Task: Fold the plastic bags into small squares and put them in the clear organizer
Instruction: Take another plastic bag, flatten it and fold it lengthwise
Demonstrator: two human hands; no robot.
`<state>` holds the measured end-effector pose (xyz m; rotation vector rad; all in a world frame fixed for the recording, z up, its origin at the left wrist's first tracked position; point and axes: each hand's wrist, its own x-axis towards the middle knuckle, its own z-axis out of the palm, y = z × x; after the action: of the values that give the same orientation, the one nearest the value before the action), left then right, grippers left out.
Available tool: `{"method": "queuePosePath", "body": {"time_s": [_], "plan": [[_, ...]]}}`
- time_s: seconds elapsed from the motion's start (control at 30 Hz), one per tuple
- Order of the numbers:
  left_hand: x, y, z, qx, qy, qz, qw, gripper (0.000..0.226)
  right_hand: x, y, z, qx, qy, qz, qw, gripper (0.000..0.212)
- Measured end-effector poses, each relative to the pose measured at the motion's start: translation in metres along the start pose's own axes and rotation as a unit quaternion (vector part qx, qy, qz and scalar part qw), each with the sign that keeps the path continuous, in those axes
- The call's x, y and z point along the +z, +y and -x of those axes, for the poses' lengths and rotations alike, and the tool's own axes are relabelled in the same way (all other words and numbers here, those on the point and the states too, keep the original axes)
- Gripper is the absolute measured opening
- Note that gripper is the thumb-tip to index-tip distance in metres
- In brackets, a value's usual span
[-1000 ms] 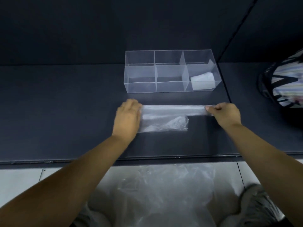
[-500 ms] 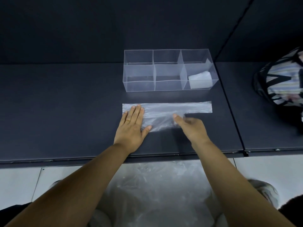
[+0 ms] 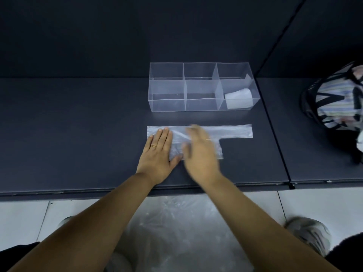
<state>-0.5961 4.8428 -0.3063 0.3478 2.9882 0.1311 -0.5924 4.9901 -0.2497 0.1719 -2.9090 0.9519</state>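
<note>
A clear plastic bag (image 3: pixel 231 131), folded into a long strip with a wider left part, lies flat on the dark table (image 3: pixel 78 134). My left hand (image 3: pixel 157 154) presses flat on the bag's left end, fingers straight, a ring on one finger. My right hand (image 3: pixel 200 152), blurred with motion, lies open and flat over the bag's middle. Behind the bag stands the clear organizer (image 3: pixel 169 104) with three compartments. A folded white bag square (image 3: pixel 238 99) sits in its right compartment; the other two hold nothing.
A striped black-and-white bag (image 3: pixel 337 99) sits at the table's right edge. Below the table's front edge, a pile of clear plastic bags (image 3: pixel 176 232) lies on the tiled floor between shoes (image 3: pixel 308 236). A seam (image 3: pixel 279 146) divides the tabletop at right.
My right hand let go of the strip's right end and moved left onto the bag's middle. My left hand flattened on the left end and stays there.
</note>
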Motion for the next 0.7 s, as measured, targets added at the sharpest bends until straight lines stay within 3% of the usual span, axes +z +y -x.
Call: {"method": "queuePosePath", "body": {"time_s": [0.07,0.17,0.27,0.47,0.53,0.6,0.7], "plan": [[0.002,-0.001,0.001,0.009,-0.007,-0.02,1.0,0.07,0.03,-0.018,-0.007,-0.054,-0.108,-0.001,0.993,0.049],[0.002,-0.002,0.001,0.004,-0.006,0.003,1.0,0.075,0.047,0.01,-0.021,-0.031,-0.169,0.128,0.977,0.06],[0.002,-0.003,0.002,-0.004,-0.004,-0.005,1.0,0.09,0.025,0.066,-0.025,0.009,-0.15,0.228,0.962,0.069],[-0.002,-0.01,0.004,-0.036,-0.038,-0.015,0.998,0.106,-0.037,0.136,-0.02,0.107,-0.118,0.282,0.946,0.068],[-0.008,-0.01,0.003,-0.045,-0.041,-0.009,0.998,0.11,-0.044,0.129,-0.018,0.094,-0.076,0.27,0.955,0.068],[-0.016,-0.007,0.003,-0.033,-0.018,-0.012,0.999,0.109,-0.05,0.113,-0.009,0.046,-0.025,0.191,0.98,0.063],[-0.021,0.006,0.009,0.058,0.012,0.042,0.997,0.097,-0.048,0.094,0.015,-0.048,-0.05,0.105,0.992,0.034]]}}
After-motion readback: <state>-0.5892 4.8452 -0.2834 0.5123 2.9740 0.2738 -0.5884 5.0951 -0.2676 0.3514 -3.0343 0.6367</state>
